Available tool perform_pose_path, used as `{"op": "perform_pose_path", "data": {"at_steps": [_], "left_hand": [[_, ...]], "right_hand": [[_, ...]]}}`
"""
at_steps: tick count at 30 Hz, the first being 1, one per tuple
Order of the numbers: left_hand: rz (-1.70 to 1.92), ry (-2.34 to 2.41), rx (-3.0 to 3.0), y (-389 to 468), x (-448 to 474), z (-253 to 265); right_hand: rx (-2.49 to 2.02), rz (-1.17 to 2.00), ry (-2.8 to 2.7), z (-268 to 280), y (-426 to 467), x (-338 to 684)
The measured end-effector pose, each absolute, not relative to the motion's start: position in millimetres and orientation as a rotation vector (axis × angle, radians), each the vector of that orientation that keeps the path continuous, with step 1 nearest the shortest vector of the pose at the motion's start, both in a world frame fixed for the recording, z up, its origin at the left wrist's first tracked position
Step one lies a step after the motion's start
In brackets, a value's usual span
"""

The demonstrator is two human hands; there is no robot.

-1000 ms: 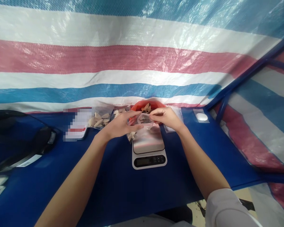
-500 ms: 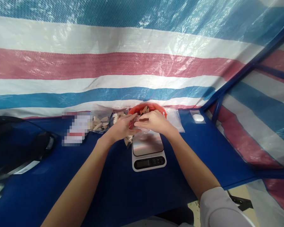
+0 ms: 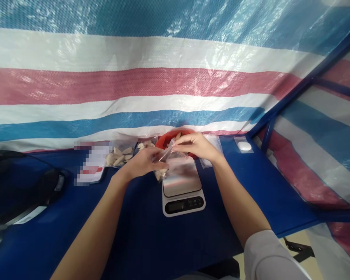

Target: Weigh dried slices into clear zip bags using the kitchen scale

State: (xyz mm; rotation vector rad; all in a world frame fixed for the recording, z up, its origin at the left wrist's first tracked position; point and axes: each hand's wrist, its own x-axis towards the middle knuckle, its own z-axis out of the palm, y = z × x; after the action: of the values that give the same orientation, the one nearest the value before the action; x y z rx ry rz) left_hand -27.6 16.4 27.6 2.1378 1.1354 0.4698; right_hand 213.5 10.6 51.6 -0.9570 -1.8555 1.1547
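1. Left hand (image 3: 142, 161) curled at the clear bag's (image 3: 167, 150) lower end, probably to steady it; pinching or not, couldn't tell!
2. Bag slanted between both hands, near the scale's (image 3: 182, 179) far edge.
3. Right hand (image 3: 196, 146) pinched its upper end, likely for tension!

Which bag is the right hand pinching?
The clear bag raised between right hand and left hand; the other bags lie on the blue table.

both forearms (image 3: 240, 194) extended forward, converging; left hand (image 3: 142, 162) half-curled, turned inward; right hand (image 3: 196, 146) arched, in a fingertip pinch.
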Motion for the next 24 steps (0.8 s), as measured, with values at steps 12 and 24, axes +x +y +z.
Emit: {"op": "perform_pose_path", "data": {"at_steps": [12,24], "left_hand": [[0.675,1.278,1.978,19.8,-35.4,27.9],[0.646,1.456,2.136,50.6,2.7,63.8]], "right_hand": [[-0.948,1.198,-1.464,35.9,29.3,234.2],[-1.044,1.112,-1.256,26.5,54.2,246.7]]}}
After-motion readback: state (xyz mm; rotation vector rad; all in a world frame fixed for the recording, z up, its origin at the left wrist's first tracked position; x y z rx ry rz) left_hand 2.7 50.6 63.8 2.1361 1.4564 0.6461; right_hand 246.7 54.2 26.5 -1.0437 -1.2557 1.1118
